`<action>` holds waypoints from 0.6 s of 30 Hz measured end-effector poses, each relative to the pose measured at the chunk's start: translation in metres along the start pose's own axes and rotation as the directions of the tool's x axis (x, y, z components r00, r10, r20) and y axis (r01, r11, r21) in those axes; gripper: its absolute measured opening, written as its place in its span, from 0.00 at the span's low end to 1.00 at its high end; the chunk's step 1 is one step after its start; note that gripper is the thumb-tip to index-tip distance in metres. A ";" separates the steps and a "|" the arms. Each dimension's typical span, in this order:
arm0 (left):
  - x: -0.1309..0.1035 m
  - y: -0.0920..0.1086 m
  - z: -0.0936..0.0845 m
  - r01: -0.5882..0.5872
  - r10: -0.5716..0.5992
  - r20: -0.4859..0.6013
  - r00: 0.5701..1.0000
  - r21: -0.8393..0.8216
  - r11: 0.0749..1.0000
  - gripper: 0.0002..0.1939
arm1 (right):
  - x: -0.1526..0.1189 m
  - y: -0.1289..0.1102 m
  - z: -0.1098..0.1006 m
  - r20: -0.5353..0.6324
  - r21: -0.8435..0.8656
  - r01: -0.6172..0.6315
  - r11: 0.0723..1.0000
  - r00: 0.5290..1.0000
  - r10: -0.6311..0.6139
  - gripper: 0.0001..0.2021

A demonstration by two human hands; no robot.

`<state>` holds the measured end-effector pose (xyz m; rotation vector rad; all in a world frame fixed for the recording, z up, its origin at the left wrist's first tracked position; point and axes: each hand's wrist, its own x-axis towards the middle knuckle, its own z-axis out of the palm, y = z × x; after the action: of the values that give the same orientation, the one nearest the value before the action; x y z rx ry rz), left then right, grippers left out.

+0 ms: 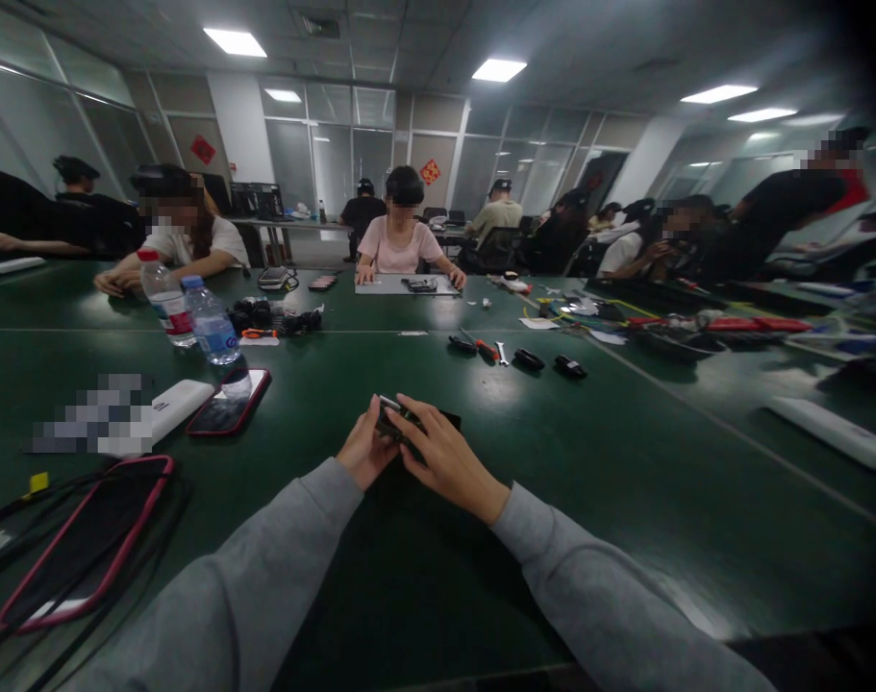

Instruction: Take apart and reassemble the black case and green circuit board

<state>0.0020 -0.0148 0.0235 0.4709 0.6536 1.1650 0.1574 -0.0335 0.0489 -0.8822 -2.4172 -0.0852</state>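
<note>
In front of me, low over the green table, my left hand (366, 448) grips a small dark object with a pale, shiny edge (389, 404). Its fingers and thumb close round the object's left side. My right hand (453, 463) reaches across from the other side, its fingers bent over the object's top and right side. Much of the object lies hidden behind the fingers, so I cannot tell its kind. Something flat and dark (450, 420) shows just behind my right fingers.
On the left are two bottles (213, 327), a red-edged phone (230, 402), a pink-framed phone (87, 543), cables and a white power bank (164, 411). Ahead lie a wrench (502, 354), a screwdriver (487, 350) and black items. A person (407, 240) sits opposite; a white bar (834, 432) is right.
</note>
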 end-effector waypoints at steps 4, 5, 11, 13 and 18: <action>-0.004 0.006 0.006 0.053 -0.052 0.028 0.998 -0.037 0.998 0.24 | 0.000 0.000 -0.005 0.013 -0.009 0.000 1.000 1.000 0.000 0.34; -0.005 0.008 0.007 0.057 -0.056 0.039 0.998 -0.041 0.998 0.24 | 0.000 0.001 -0.006 0.022 -0.020 -0.003 1.000 1.000 0.003 0.35; -0.014 0.011 0.018 0.036 -0.036 0.048 0.998 0.009 0.999 0.22 | -0.002 0.005 -0.004 -0.003 -0.001 -0.099 0.995 0.995 0.099 0.37; -0.017 0.011 0.021 0.025 -0.028 0.073 0.997 0.044 0.999 0.21 | -0.003 0.007 -0.004 -0.039 0.039 -0.147 0.988 0.988 0.148 0.36; -0.026 0.013 0.029 -0.066 0.052 0.162 0.985 0.079 0.995 0.18 | -0.005 0.018 -0.005 -0.146 0.172 -0.168 0.971 0.970 0.193 0.30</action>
<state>0.0066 -0.0352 0.0595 0.6517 0.5537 1.1454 0.1739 -0.0237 0.0484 -0.9786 -2.1504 0.0995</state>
